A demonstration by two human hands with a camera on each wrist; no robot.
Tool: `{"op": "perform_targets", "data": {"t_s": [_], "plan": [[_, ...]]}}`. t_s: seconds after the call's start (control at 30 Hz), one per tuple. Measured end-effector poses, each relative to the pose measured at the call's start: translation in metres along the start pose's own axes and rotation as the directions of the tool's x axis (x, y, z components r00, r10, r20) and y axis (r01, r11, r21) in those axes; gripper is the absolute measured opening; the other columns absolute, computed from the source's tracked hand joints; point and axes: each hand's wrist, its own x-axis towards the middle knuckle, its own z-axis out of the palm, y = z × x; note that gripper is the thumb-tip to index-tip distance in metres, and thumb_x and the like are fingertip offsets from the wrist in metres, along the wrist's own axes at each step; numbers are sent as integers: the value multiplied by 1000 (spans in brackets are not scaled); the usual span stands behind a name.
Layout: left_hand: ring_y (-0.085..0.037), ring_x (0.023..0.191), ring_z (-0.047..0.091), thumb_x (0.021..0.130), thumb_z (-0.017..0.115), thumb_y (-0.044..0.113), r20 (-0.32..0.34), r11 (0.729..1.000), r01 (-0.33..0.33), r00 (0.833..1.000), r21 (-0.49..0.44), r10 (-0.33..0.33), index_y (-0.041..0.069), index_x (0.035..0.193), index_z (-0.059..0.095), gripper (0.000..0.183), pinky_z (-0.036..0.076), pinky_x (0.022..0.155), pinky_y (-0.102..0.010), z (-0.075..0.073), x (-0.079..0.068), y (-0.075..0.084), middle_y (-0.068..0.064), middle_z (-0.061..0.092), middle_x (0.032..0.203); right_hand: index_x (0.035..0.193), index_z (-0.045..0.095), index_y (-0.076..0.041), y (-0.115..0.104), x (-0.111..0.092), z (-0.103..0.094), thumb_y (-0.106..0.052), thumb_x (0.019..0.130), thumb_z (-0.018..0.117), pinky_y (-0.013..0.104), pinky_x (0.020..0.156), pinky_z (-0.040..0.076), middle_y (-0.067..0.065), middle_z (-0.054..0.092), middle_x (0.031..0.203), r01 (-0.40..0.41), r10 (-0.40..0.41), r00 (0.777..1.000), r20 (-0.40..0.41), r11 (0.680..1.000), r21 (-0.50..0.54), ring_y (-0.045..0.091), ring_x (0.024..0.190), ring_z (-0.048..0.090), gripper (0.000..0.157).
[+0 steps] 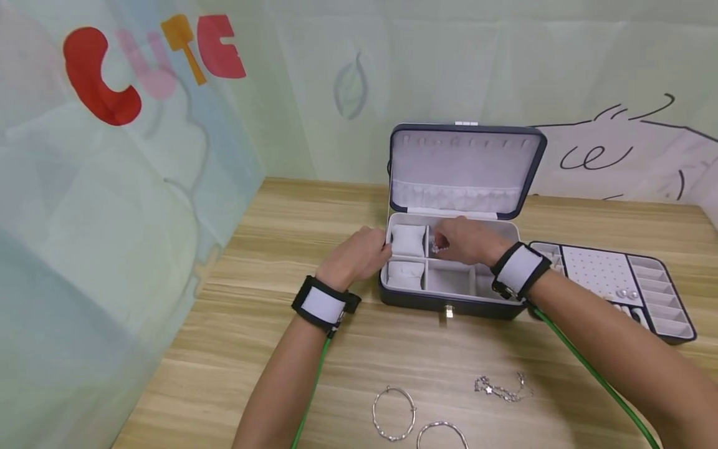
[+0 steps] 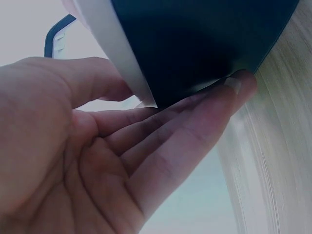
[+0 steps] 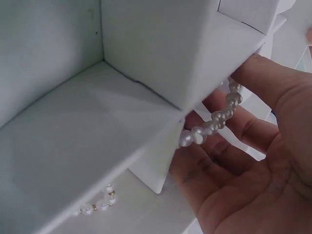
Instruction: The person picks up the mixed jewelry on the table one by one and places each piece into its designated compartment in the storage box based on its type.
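A dark blue jewelry box (image 1: 415, 300) with a pale lining stands with its lid (image 1: 462, 159) raised. My left hand (image 1: 359, 255) grips the box's left side; in the left wrist view the thumb is at the pale rim and the fingers lie along the dark outer wall (image 2: 180, 44). Over the back middle compartment, my right hand (image 1: 465, 240) holds a pearl bracelet (image 3: 222, 117). The right wrist view shows its string of pearls hanging between thumb and fingers beside a divider. Another pearl bracelet with gold beads (image 3: 100, 206) lies lower in that view.
Two white cushions (image 1: 408, 241) fill the box's left compartments. Right of the box lies a removable tray (image 1: 664, 293) with earrings (image 1: 627, 293). Nearer on the wooden table are a silver chain bracelet (image 1: 499, 391) and two bangles (image 1: 374, 416).
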Motion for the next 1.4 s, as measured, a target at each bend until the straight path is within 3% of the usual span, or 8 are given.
{"op": "perform_targets", "data": {"t_s": [0.33, 0.63, 0.8, 0.97, 1.2, 1.4], "plan": [[-11, 53, 45, 105, 44, 18, 1, 1000, -5, 1000, -1, 5, 11, 72, 54, 35, 35, 47, -24, 1, 0, 0, 1, 46, 64, 101, 75, -6, 7, -1, 5, -25, 95, 72, 33, 74, 52, 7, 72, 93, -35, 37, 999, -16, 997, 73, 17, 78, 61, 20], [-12, 55, 47, 105, 45, 18, 0, 1000, -4, 1000, 2, 4, 10, 73, 55, 35, 36, 48, -25, 0, 0, -1, 1, 48, 65, 95, 76, -8, 5, -3, 10, -11, 92, 74, 36, 77, 55, 5, 73, 90, 22, -20, 997, -75, 999, 26, 16, 79, 61, 5], [-12, 55, 47, 105, 44, 18, 11, 1000, 4, 1000, -12, -4, 10, 75, 55, 34, 36, 48, -25, 0, 0, 0, 1, 47, 65, 98, 75, -6, 5, -6, 9, -12, 91, 76, 40, 83, 57, 8, 74, 96, 2, 6, 995, -95, 996, 86, 19, 85, 65, 9], [-12, 55, 47, 105, 44, 18, 3, 1000, -8, 1000, -12, 8, 11, 74, 54, 33, 36, 48, -25, 1, 0, 0, 1, 47, 65, 105, 75, -7, 4, -20, -6, -17, 92, 76, 43, 85, 56, 9, 73, 100, -34, 50, 992, -120, 991, 128, 23, 90, 64, 17], [-12, 56, 48, 105, 44, 18, -1, 1000, -17, 1000, -13, 17, 11, 73, 54, 33, 36, 48, -25, 1, 0, 0, 0, 47, 66, 101, 75, -9, -5, -48, -25, -17, 93, 74, 42, 83, 58, 6, 75, 96, 10, 5, 982, -187, 996, 84, 21, 91, 68, 11], [-12, 55, 47, 105, 45, 17, -1, 1000, -8, 1000, -12, 8, 10, 73, 54, 34, 36, 48, -25, 1, 0, 1, 0, 47, 65, 91, 73, -14, -10, -78, -22, -15, 92, 76, 31, 67, 52, -1, 68, 81, 17, -4, 982, -190, 998, 66, 14, 76, 60, 3]]}}
